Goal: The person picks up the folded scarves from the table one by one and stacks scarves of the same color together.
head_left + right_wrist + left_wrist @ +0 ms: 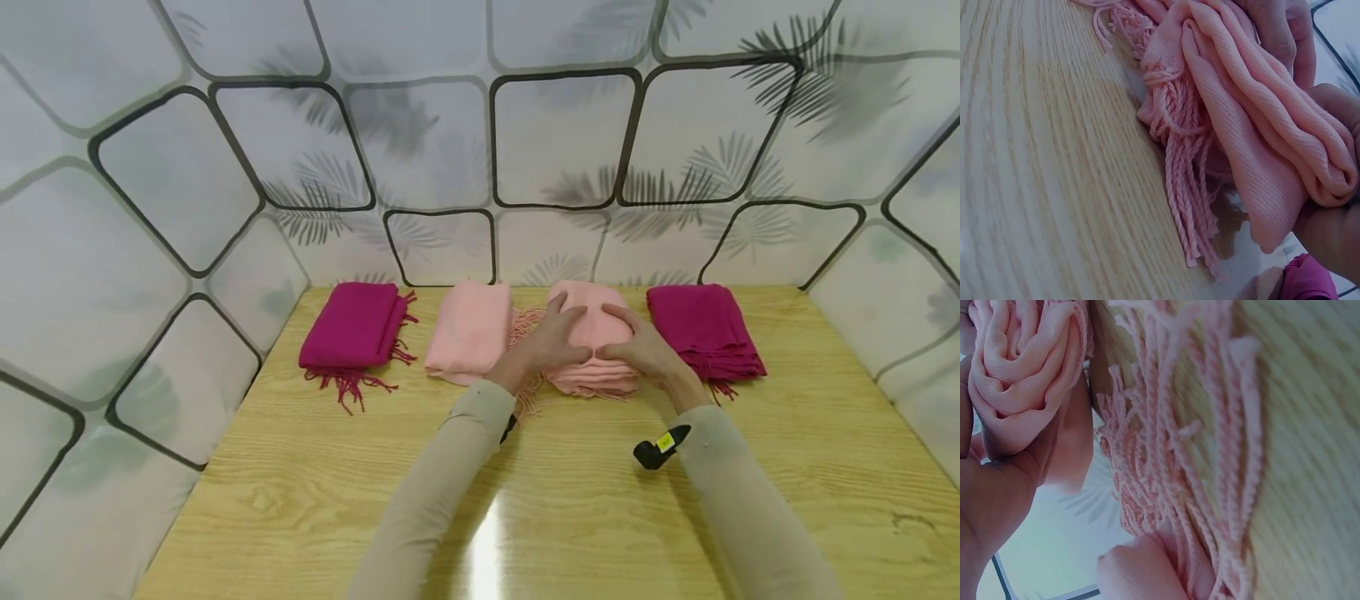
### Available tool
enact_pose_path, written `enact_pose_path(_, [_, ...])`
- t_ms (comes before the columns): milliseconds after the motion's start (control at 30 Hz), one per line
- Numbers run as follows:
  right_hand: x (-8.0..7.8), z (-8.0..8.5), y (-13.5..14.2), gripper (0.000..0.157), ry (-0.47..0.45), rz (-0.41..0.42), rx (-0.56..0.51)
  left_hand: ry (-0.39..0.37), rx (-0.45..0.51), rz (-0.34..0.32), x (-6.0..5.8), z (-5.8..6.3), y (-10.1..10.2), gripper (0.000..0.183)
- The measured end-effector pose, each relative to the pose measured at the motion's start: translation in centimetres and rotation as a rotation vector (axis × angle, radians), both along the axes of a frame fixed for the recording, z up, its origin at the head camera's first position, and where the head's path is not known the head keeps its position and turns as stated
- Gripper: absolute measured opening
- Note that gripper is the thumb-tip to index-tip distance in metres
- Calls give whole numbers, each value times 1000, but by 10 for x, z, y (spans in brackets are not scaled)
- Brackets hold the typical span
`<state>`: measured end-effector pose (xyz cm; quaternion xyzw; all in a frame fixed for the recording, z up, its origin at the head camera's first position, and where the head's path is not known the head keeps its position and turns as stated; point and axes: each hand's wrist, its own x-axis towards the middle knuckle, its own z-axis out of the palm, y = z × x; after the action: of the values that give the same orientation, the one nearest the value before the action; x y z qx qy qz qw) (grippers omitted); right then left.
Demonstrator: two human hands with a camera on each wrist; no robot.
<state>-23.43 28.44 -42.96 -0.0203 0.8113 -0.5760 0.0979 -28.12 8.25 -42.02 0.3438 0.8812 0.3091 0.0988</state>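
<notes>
We've got the left hand (558, 340) clamped on the left side of the folded pink scarf (597, 323), thumb at its near folds. Right hand (645, 344) clamped on its right side, same thumb position. Wood-grain table (300, 500) below that scarf. Left of it: loose pink fringe (528, 323), then a second pink scarf (468, 325), then a magenta scarf (351, 325). Right of it, we see another magenta scarf (697, 321). Patterned wall (562, 137) behind it.
</notes>
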Motion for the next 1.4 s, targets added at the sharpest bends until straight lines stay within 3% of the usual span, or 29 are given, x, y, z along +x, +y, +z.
enact_pose_path(1067, [21,12,-12,92,81,-2,-28,33,81,8,23,12,-15,74])
enact_pose_path(1400, [29,13,-14,91,104,-7,32,35,63,11,33,14,-19,75])
